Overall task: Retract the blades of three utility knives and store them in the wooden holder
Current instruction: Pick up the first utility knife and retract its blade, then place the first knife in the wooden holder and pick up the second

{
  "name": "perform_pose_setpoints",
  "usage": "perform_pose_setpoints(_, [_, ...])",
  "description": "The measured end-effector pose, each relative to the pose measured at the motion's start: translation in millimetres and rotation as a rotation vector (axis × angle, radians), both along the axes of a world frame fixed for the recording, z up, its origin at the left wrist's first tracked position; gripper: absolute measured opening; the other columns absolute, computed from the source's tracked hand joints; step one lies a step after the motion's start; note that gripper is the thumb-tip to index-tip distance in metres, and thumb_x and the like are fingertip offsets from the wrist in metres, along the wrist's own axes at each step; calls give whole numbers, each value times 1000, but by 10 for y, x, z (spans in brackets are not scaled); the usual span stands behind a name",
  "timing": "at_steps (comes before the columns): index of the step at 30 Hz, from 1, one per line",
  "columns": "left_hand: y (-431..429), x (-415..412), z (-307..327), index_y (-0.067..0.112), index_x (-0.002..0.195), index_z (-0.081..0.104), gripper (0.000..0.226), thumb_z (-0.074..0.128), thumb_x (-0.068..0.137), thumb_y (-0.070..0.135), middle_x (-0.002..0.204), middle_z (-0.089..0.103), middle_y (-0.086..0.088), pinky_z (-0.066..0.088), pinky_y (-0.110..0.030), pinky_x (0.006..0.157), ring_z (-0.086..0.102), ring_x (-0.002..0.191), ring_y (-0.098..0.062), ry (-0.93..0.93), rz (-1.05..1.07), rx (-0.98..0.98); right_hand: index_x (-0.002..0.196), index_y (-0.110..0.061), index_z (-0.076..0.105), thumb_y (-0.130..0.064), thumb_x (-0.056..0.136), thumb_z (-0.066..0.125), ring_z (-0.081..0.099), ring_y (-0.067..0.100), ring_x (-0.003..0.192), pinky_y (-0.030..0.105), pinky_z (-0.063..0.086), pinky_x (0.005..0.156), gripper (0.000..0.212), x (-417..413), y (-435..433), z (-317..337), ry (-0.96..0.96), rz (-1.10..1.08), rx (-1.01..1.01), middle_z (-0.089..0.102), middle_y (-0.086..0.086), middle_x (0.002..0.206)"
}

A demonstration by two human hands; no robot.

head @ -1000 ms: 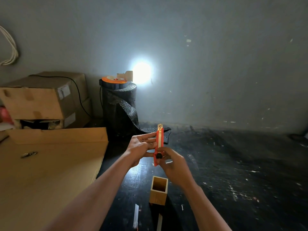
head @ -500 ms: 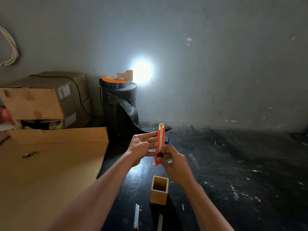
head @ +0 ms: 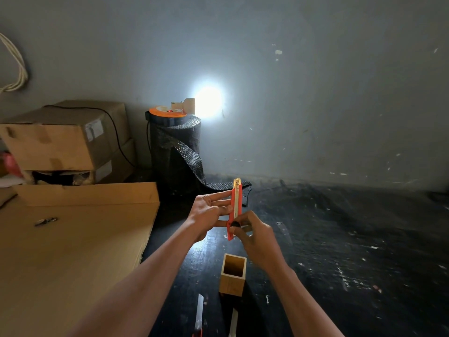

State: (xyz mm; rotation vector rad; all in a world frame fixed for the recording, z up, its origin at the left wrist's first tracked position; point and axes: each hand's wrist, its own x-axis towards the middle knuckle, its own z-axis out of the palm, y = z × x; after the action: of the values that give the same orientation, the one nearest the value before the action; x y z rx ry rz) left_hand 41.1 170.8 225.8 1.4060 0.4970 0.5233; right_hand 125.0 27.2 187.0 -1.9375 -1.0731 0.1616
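I hold the orange utility knife (head: pixel 235 210) upright, left hand (head: pixel 210 212) and right hand (head: pixel 252 235) both gripping it. Just below my grip stands the wooden holder (head: pixel 232 276) on the black desk (head: pixel 340 239).

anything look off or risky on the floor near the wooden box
Yes. Two utility knives lie on the dark floor just in front of the wooden holder, their pale blades apparently extended and exposed. The holder itself stands upright and looks empty.
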Motion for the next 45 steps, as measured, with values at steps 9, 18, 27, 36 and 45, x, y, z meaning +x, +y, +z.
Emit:
perform_pose_setpoints(9, [-68,21,-235,18,112,74,39,62,92,-13,90,83,-4,64,-34,61,81,83,-23,22,-60,-29,134,-24,50,-17,97,66,75,17,92,36,65,80,42,246,145,-2,331,-32,162,74,2,111])
perform_pose_setpoints(18, [30,172,-1187,14,136,64,55,75,84,0,122,74,-6,61,-30,92,71,111,-17,415,61,432,114,-9,61,5,91,62,74,24,81,34,64,63,27,568,173,-480,336,-74,12,70,13,93])
perform_pose_setpoints(27, [12,329,-1935,17,159,27,112,92,68,18,160,41,-9,34,-38,120,37,148,-24,716,-174,528,102,-10,65,-10,96,64,64,4,72,9,46,50,5,656,268,-1138,359,-149,-184,67,-2,87])
perform_pose_setpoints(36, [85,392,-2257,22,153,41,110,98,58,18,147,58,-4,46,-29,106,56,134,-21,643,-171,364,93,-25,65,-13,89,65,69,17,80,40,58,70,13,807,301,-1516,260,-133,-347,74,-3,86])
perform_pose_setpoints(45, [0,392,-2303,21,150,43,107,97,58,20,143,59,-4,47,-27,100,58,125,-18,588,-94,308,98,-22,68,-11,89,60,68,23,86,44,58,78,16,890,355,-1589,192,-127,-401,74,3,93])
